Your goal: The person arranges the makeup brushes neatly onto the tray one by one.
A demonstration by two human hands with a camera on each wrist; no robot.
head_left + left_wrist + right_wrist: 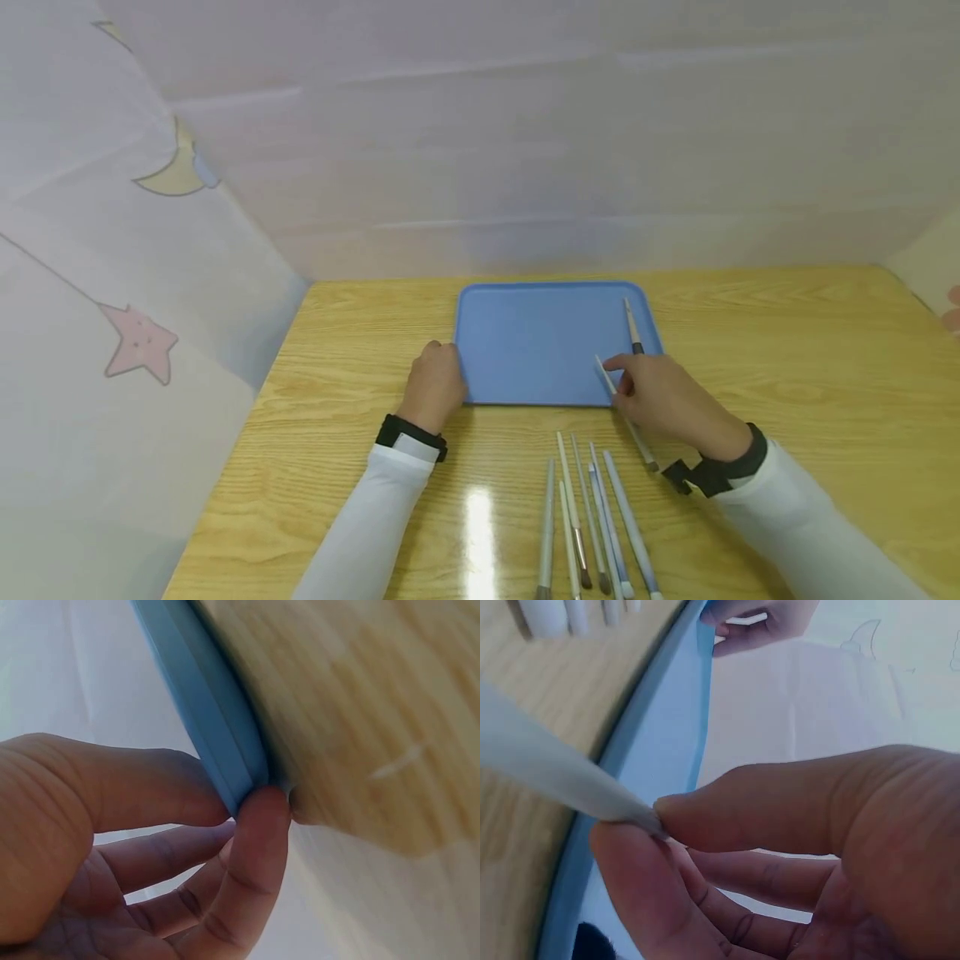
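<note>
Left hand (431, 385): blue tray (525, 350) rim is pinched, steadying it on the bench (787, 375).
Right hand (663, 396): brush (626, 412) is pinched between thumb and fingers, over the tray's near edge.
Spare brushes (588, 525): laid together nearby for easy reach.

Brushes (592, 533) cut off at btm edge, tips partly unseen.

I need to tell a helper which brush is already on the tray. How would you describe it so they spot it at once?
Start at the blue tray lying at the middle of the wooden table. Along its right side lies one slim brush with a pale handle and a dark band. It alone lies fully on the tray: the right hand pinches another brush over the near edge, and the rest lie grouped on the table.
</note>
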